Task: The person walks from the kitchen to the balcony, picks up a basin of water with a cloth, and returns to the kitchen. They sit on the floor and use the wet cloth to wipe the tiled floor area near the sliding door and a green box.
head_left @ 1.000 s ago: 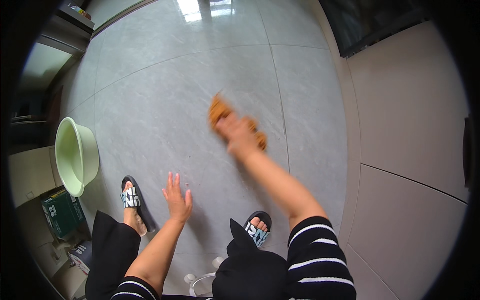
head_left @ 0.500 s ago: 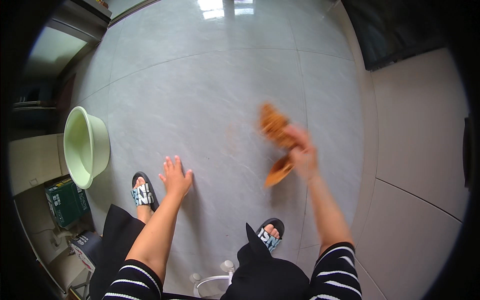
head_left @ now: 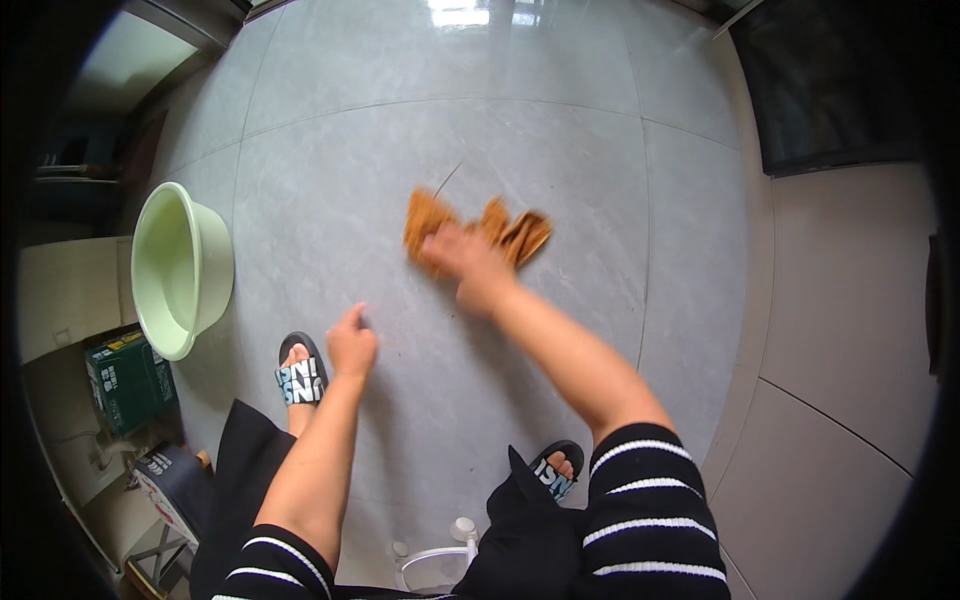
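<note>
My right hand (head_left: pixel 468 262) reaches forward and bears down on an orange-brown cloth (head_left: pixel 522 240), which lies bunched on the grey tiled floor (head_left: pixel 560 340). Its fingers are partly hidden and smeared by motion, gripping the cloth's left part. A thin dark strand sticks up past the cloth's far edge. Nearer to me on the left, my left hand (head_left: pixel 353 345) holds nothing; one finger points forward while the others are curled. Whether it touches the floor I cannot tell.
A pale green basin (head_left: pixel 212 265) lies tipped toward the left side, by a green box (head_left: pixel 133 382). Slippered feet stand at both sides of my arms. A white frame with casters (head_left: pixel 440 560) is close below me. Grey cabinet fronts (head_left: pixel 850 310) line the right.
My right hand has swept the cloth leftward across the floor. My left hand's fingers, spread before, have partly curled. The view has shifted slightly.
</note>
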Demonstrator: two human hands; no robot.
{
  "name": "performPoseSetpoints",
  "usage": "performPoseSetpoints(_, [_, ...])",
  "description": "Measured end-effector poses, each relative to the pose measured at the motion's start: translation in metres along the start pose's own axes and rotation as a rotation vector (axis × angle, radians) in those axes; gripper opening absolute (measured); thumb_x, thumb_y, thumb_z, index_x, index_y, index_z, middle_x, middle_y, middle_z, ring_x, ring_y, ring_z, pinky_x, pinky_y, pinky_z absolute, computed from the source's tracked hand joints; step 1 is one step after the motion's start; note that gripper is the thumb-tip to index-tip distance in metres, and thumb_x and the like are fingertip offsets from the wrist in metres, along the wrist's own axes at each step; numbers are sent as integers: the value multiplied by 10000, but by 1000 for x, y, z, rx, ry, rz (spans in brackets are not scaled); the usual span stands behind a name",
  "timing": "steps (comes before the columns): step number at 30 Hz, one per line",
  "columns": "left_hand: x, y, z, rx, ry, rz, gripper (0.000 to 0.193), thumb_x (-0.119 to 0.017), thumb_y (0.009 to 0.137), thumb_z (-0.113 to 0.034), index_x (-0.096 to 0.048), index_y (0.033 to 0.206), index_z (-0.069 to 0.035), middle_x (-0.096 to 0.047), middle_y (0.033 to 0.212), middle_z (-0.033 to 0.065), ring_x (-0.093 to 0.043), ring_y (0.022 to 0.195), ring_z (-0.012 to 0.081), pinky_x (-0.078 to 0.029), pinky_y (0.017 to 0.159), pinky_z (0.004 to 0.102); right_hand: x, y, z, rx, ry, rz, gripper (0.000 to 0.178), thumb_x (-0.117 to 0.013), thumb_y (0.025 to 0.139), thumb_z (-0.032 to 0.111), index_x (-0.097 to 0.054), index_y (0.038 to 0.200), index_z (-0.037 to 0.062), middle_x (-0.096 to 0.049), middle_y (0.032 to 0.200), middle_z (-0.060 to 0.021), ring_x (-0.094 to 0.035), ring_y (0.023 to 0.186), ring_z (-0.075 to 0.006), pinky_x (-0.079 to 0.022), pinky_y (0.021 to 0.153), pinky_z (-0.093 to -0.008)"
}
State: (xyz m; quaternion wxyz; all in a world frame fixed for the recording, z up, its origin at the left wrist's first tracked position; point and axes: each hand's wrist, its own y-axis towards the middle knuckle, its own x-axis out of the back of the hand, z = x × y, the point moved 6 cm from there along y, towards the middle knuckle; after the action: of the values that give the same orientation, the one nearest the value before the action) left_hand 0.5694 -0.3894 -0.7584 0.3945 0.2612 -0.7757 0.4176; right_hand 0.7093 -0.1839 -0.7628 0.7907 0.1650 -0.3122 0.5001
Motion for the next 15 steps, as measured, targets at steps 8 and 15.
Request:
performPoseSetpoints(8, [6,12,-3,-224,-205,-243,474,-471,754,7,-586,1214,13,-602,1228,229,-569,1176,317,-426,1009,364,-82,-214,73,143,344,500,459,-596,662,-24,-695,1070,162,-590,1257,-62,-540,1032,-292,-479,845,-405])
performPoseSetpoints(15, [-35,-8,-39,-271,64,38,603,-560,789,-148,-454,1380,-96,-318,1490,222,-309,1383,361,-242,1085,597,152,-102,-18,14,519,-122,364,-447,665,-107,-690,859,79,-670,918,-50,-600,928,-229,-495,777,-335])
